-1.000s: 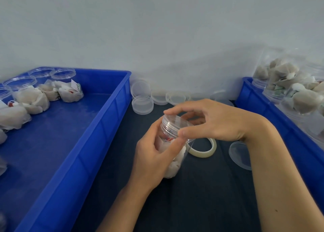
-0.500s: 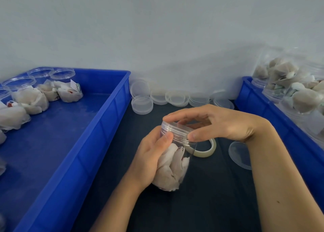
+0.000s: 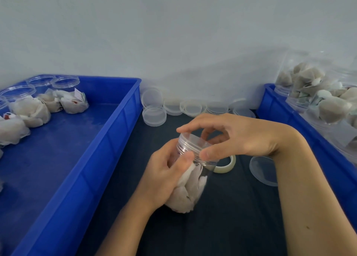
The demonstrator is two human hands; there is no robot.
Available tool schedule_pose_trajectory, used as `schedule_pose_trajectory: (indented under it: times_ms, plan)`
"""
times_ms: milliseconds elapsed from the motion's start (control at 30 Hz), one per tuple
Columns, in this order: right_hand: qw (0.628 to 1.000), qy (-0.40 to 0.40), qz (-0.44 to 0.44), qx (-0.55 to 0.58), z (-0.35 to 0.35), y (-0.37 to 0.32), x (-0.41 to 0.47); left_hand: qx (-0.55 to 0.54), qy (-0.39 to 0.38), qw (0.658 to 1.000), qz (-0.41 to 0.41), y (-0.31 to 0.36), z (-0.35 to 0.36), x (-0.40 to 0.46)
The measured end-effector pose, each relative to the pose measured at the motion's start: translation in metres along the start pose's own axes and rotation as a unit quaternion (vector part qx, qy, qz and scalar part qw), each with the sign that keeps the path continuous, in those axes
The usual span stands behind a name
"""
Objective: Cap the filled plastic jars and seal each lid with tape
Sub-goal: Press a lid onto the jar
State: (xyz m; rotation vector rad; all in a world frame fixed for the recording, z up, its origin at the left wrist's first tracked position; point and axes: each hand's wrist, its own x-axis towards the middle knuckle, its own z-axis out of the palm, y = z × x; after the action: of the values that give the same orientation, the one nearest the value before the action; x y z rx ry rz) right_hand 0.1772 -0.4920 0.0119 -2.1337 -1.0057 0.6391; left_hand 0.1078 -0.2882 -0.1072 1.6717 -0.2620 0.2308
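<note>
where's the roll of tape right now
In the head view, the pale translucent tape roll lies on the dark table, just right of the held clear plastic jar, below the right hand.

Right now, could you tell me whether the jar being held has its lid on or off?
On. The clear lid sits over the jar mouth, with the right hand pinching its rim. Whether it is fully tightened cannot be told.

Left hand point(image 3: 164, 176) grips the filled jar point(image 3: 190, 188) (tilted) while right hand point(image 3: 235, 136) pinches its lid point(image 3: 193, 145).
</note>
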Motion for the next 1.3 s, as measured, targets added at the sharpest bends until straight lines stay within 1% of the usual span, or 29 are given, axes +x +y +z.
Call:
schedule_pose_trajectory:
  times_ms: [67, 133, 200, 300, 433, 533, 700, 867, 967, 1100, 1200, 1300]
  plan:
    - [0.999, -0.013, -0.044, 0.024, -0.002, 0.003, -0.004, -0.083, -0.043, 0.995, -0.034, 0.002, -0.002, 0.0]
    - [0.996, -0.013, -0.078, 0.048, -0.003, 0.005, -0.005, -0.194, -0.091, 0.974, -0.07, 0.007, -0.003, -0.002]
    - [0.993, -0.017, -0.093, 0.072, -0.003, 0.007, -0.004, -0.255, -0.11, 0.956, -0.091, 0.01, -0.002, -0.003]
    - [0.993, -0.024, -0.092, 0.071, -0.004, 0.01, -0.002, -0.274, -0.106, 0.951, -0.098, 0.01, -0.002, -0.002]
    - [0.995, -0.038, -0.081, 0.048, -0.005, 0.01, -0.003, -0.296, -0.131, 0.938, -0.123, 0.011, -0.005, -0.002]
    - [0.995, -0.042, -0.08, 0.046, -0.005, 0.009, -0.004, -0.314, -0.132, 0.931, -0.129, 0.01, -0.008, -0.002]
    - [0.996, -0.048, -0.049, 0.053, -0.005, 0.009, -0.003, -0.304, -0.117, 0.935, -0.142, 0.013, -0.004, -0.003]
    - [0.999, -0.034, -0.021, 0.025, -0.004, 0.007, -0.003, -0.251, -0.104, 0.955, -0.118, 0.014, -0.002, -0.003]
    - [1.0, -0.013, 0.01, 0.005, -0.002, 0.003, -0.002, -0.209, -0.082, 0.971, -0.083, 0.012, 0.0, -0.002]
    - [0.997, 0.017, 0.056, -0.055, 0.001, -0.003, 0.004, -0.085, -0.024, 0.996, -0.029, 0.004, 0.007, -0.003]
    - [0.995, 0.028, 0.065, -0.074, 0.003, -0.008, 0.006, -0.039, 0.008, 0.999, 0.018, 0.007, 0.009, -0.005]
    - [0.995, 0.028, 0.063, -0.072, 0.003, -0.011, 0.003, -0.001, 0.019, 0.999, 0.041, 0.007, 0.007, -0.004]
